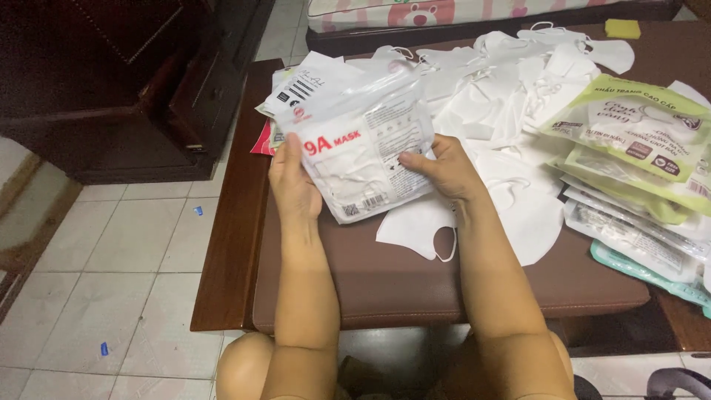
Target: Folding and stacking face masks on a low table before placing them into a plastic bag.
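Note:
My left hand (292, 183) and my right hand (443, 167) both grip a clear plastic packet of white face masks (365, 152) with red lettering, held tilted just above the brown padded bench (385, 285). The left thumb lies across the packet's left edge; the right fingers pinch its right edge. Loose white masks (511, 104) lie spread over the bench beyond and to the right of the packet, and one white mask (422, 230) lies directly under my right wrist.
A stack of green and white mask packets (637, 141) sits at the right. More packets (296, 89) lie behind the held one. A dark wooden cabinet (133, 81) stands at the left on a tiled floor (118, 281). A yellow sponge (622, 28) rests at the far edge.

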